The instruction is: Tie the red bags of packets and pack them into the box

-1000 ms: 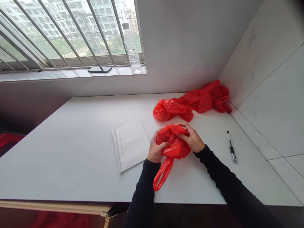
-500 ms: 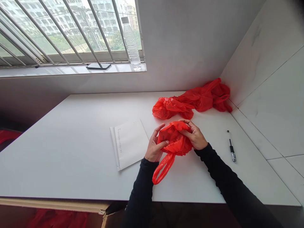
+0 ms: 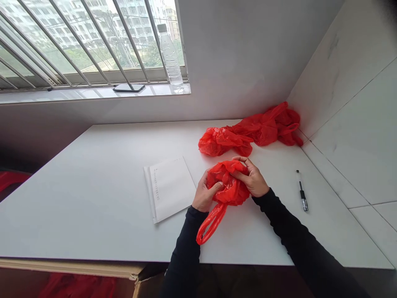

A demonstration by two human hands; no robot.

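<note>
Evidently we have the crumpled red bag [image 3: 228, 192] gripped from both sides: our left hand [image 3: 204, 194] pinches its near-left edge, thumb on top, and our right hand [image 3: 254, 180] grasps the far-right side, thumb pressed in and fingers curled around behind. The bag thus sits squarely between our palms, touching both; whether it also rests on the white table [image 3: 93, 207], we cannot tell. We judge that the paired thumbs keep such thin, slippery plastic gathered, since one hand alone might let it spread. Its handle loop [image 3: 212, 225] hangs free toward us, beside our left wrist, perhaps because no finger needs it.

Just left of that hand lies a white packet [image 3: 172, 188], flat and askew. Beyond our knuckles, more red plastic [image 3: 226, 141] is heaped toward the corner, probably there to leave us elbow room. Well to our right lies a pen [image 3: 302, 194], apart from everything. Farthest off, a phone [image 3: 128, 87] and an upright bottle [image 3: 171, 62] occupy the windowsill [image 3: 93, 93], likely out of our way.
</note>
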